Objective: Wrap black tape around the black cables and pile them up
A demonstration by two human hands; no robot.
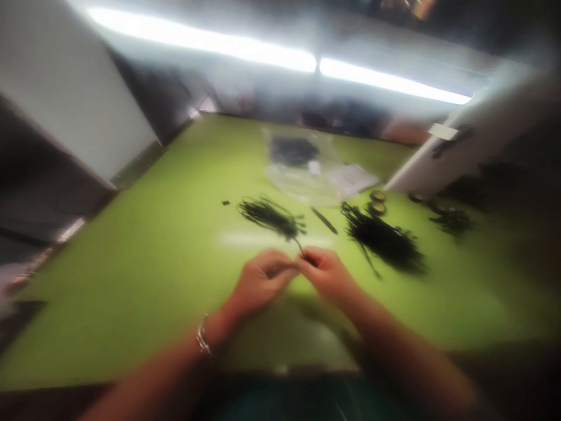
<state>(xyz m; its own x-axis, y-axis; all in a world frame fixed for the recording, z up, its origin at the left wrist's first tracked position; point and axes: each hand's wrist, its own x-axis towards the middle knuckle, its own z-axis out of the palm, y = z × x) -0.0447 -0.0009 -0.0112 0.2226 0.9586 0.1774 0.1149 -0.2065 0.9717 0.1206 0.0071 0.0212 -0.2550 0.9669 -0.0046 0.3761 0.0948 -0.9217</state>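
My left hand [268, 276] and my right hand [328, 273] meet fingertip to fingertip above the green tabletop. A thin black cable [299, 244] rises between them and runs into the closed fingers of my right hand. The left fingers are pinched at the same spot, but what lies inside them is hidden. Just beyond the hands lies a looped bundle of black cables [267, 215], close to the far end of the held cable. A larger heap of black cables [383, 240] lies to the right of my right hand. The picture is blurred.
Between bundle and heap lies a dark pen-like tool [325, 220]. Two small yellow-and-black rings [377, 202] sit behind the heap. Farther back is a clear plastic bag [293, 153] with dark contents, beside white paper [354, 178]. A white panel [427, 161] stands at the right.
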